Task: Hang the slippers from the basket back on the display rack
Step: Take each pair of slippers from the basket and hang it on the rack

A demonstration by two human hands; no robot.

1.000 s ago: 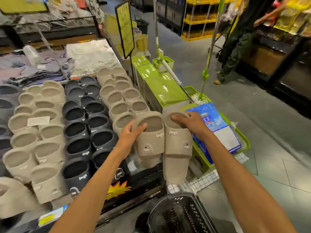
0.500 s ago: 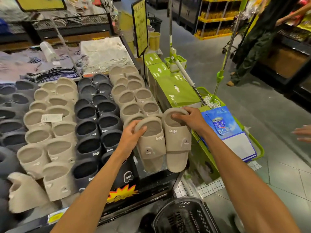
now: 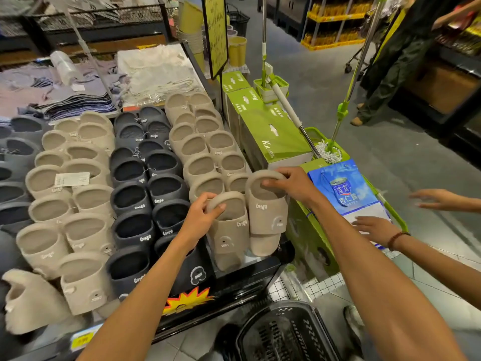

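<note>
**Beige pair brought against the rack's right column**

The left hand [image 3: 201,217] is closed on the strap of the left beige slipper [image 3: 229,230], with the thumb over the rim and the fingers behind it. The right hand [image 3: 291,185] is closed on the strap rim of the right beige slipper [image 3: 266,214], the fingers hooked into the opening. Compared with one second ago, both slippers have been carried up and toward the display rack [image 3: 234,285]: then they were held lower and out in front of its corner, now they are laid against the lower end of the rightmost beige column [image 3: 205,152], just below the last hung pair. The right slipper is held a little higher than the left one. Whether either strap is already caught on a hook cannot be told, because the hands cover that place. The hanging step is judged to be almost finished for this pair; only the release remains. The black basket [image 3: 283,332] stands on the floor below; its contents cannot be made out. Two hands of another person [image 3: 374,227] are reaching over the blue bag [image 3: 343,188] at the right.
</note>
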